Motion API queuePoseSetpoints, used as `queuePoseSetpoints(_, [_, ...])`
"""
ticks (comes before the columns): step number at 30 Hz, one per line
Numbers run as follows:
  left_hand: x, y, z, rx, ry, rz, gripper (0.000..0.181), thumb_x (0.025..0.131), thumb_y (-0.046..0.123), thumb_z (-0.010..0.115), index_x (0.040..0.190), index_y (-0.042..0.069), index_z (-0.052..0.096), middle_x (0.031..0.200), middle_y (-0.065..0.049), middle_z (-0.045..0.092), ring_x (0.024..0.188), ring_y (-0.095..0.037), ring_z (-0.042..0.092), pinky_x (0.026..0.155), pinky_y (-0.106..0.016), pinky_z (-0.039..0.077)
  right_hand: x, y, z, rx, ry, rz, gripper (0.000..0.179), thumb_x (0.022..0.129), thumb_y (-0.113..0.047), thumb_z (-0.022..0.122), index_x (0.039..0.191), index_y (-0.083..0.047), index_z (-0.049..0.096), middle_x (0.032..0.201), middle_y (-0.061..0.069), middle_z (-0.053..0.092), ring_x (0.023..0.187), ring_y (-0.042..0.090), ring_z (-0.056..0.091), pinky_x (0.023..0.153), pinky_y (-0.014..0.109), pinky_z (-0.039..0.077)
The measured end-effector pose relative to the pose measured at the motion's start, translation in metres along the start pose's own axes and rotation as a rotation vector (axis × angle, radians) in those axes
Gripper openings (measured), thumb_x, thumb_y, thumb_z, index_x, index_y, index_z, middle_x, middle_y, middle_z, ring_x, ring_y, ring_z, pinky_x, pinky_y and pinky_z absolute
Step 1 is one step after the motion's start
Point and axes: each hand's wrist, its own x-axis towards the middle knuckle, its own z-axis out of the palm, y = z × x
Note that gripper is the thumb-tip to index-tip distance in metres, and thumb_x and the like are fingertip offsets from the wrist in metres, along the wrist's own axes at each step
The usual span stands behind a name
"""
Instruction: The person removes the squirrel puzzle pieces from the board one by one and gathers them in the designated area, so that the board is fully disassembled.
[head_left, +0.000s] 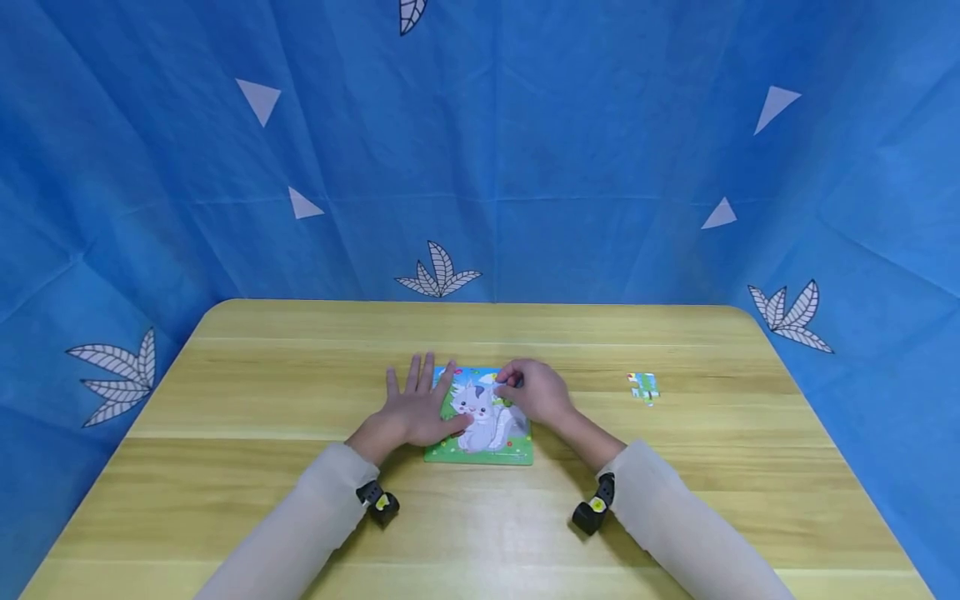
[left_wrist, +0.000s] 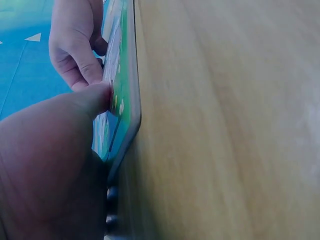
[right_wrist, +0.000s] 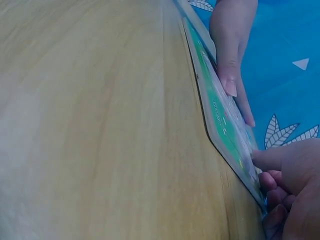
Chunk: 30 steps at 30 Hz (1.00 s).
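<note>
A jigsaw puzzle [head_left: 480, 442] with a pale grey cartoon cat on a green and blue ground lies flat on the table. My left hand [head_left: 416, 417] rests over its left side, fingers spread straight and thumb on the picture. At the upper right part of the puzzle is my right hand [head_left: 536, 392], its fingers curled and its thumb and forefinger close together at the surface. In the right wrist view the right thumb [right_wrist: 270, 160] touches the picture. I cannot tell whether a piece is between these fingertips. The right hand covers the puzzle's top right corner.
Several joined loose puzzle pieces [head_left: 643, 386] lie on the wooden table [head_left: 262, 400], well to the right of the puzzle. A blue curtain [head_left: 495, 150] with white leaves and triangles hangs behind and at both sides. Each wrist wears a black strapped camera [head_left: 590, 515].
</note>
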Motion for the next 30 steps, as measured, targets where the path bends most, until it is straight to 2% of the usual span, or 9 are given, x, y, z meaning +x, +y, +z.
queuePoseSetpoints(7, [0.0001,-0.0003,0.0002,-0.005,-0.004,-0.009,0.097,0.096,0.073,0.041,0.165,0.020,-0.003,0.168,-0.019,-0.015,0.153,-0.040,-0.018,0.115,-0.071,-0.012,0.0006,0.0012,0.0009,0.049,0.012,0.006,0.009,0.088,-0.018,0.081,0.091,-0.014,0.073,0.081,-0.005,0.066,0.073,0.012,0.058,0.072,0.032,0.047])
queuePoseSetpoints(11, [0.0010,-0.0002,0.0002,-0.008,-0.012,-0.015,0.097,0.096,0.073,0.041,0.165,0.020,-0.002,0.168,-0.019,-0.016,0.153,-0.040,-0.019,0.115,-0.070,-0.012,0.0022,0.0022,-0.0003,0.118,0.008,0.010,0.009,0.087,-0.015,0.081,0.092,-0.012,0.074,0.081,-0.004,0.068,0.075,0.012,0.061,0.075,0.033,0.050])
queuePoseSetpoints(17, [0.0015,0.0007,-0.0015,-0.002,-0.021,-0.018,0.096,0.097,0.073,0.040,0.165,0.020,-0.002,0.168,-0.018,-0.017,0.153,-0.039,-0.020,0.115,-0.070,-0.012,0.0027,0.0034,-0.0016,0.258,-0.015,0.034,0.009,0.089,-0.013,0.079,0.096,-0.008,0.076,0.082,-0.001,0.072,0.074,0.012,0.065,0.069,0.030,0.052])
queuePoseSetpoints(26, [0.0006,0.0016,-0.0045,-0.007,-0.049,-0.035,0.097,0.096,0.074,0.039,0.165,0.020,-0.003,0.168,-0.018,-0.017,0.153,-0.039,-0.020,0.116,-0.068,-0.012,0.0030,0.0011,-0.0038,0.396,-0.051,0.095,0.012,0.092,-0.013,0.077,0.100,-0.004,0.077,0.086,0.004,0.075,0.075,0.014,0.068,0.062,0.027,0.050])
queuePoseSetpoints(30, [0.0033,-0.0002,-0.0010,-0.018,-0.035,-0.026,0.100,0.094,0.078,0.038,0.165,0.020,-0.002,0.168,-0.019,-0.016,0.153,-0.040,-0.019,0.115,-0.069,-0.012,0.0039,0.0006,-0.0048,0.469,-0.056,0.124,0.014,0.092,-0.011,0.077,0.102,-0.002,0.077,0.086,0.006,0.076,0.072,0.014,0.066,0.060,0.026,0.049])
